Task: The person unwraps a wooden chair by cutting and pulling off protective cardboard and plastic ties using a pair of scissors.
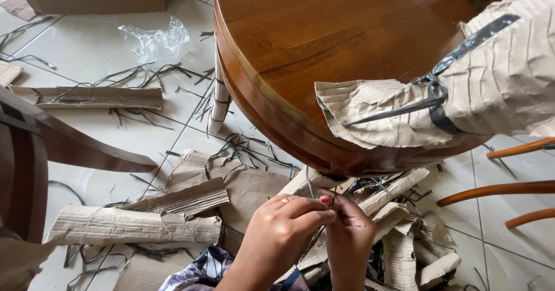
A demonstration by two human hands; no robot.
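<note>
My left hand (284, 233) and my right hand (348, 237) meet below the edge of a round wooden table (324, 31). Their fingertips pinch a thin dark strap (313, 189) that runs up toward the table's underside. A ring sits on one finger of my left hand. Just behind the hands is a table leg wrapped in corrugated cardboard (399, 190). On the table top lies a cardboard-wrapped piece (491, 89) tied with black strap.
Torn cardboard pieces (133, 224) and cut black straps (243, 146) litter the tiled floor. Another wrapped leg (219, 97) stands at the left of the table. A dark wooden chair part (34, 152) is at left, orange rods (503, 190) at right, clear plastic film (155, 36) farther back.
</note>
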